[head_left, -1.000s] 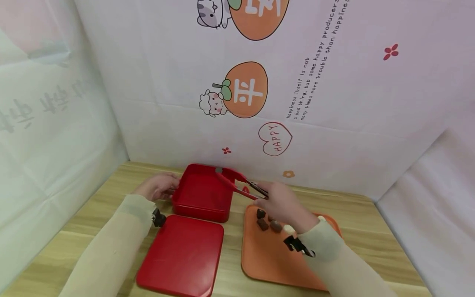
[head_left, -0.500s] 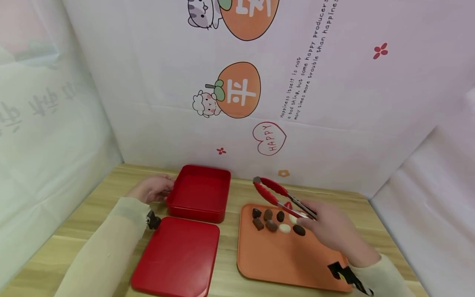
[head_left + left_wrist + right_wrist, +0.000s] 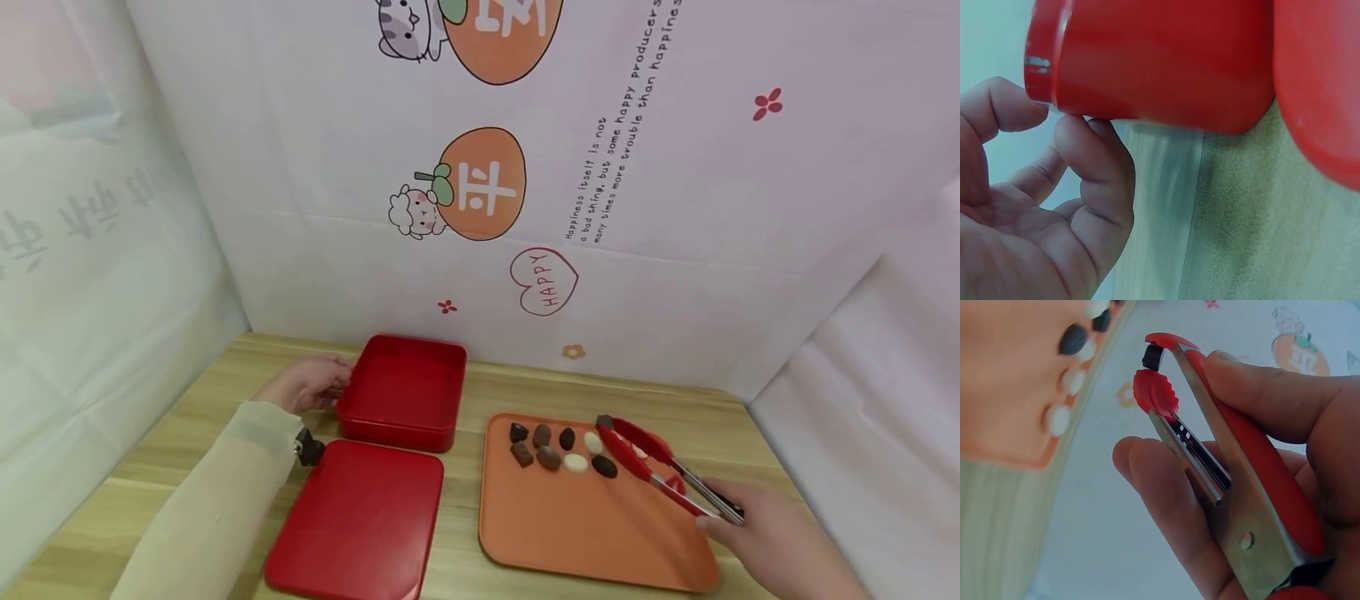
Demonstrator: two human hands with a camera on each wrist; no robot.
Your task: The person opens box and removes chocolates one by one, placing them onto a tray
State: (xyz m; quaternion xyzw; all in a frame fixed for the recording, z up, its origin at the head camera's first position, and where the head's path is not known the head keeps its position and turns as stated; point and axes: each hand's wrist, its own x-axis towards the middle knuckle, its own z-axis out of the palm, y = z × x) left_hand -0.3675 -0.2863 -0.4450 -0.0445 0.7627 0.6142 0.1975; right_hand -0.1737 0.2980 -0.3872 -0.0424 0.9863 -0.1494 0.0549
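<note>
My right hand (image 3: 772,529) grips red-and-silver tongs (image 3: 660,467) over the right part of the orange tray (image 3: 592,525). At the tongs' tips sits a small dark block (image 3: 1153,357), seen between the red ends in the right wrist view. Dark, brown and white chocolates (image 3: 549,457) lie in two rows along the tray's far side; the tongs partly hide the right ones. My left hand (image 3: 311,383) is at the left wall of the red box (image 3: 405,392). In the left wrist view, curled fingers (image 3: 1094,156) touch its wall, with the thumb near the rim.
A flat red lid (image 3: 360,517) lies in front of the box, left of the tray. Wooden tabletop (image 3: 461,492) shows between lid and tray. A printed white cloth (image 3: 315,208) rises behind the table, with more cloth at both sides.
My right hand has carried the tongs from above the red box rightward to the tray's far right side, uncovering the chocolates. My left hand stays by the box.
</note>
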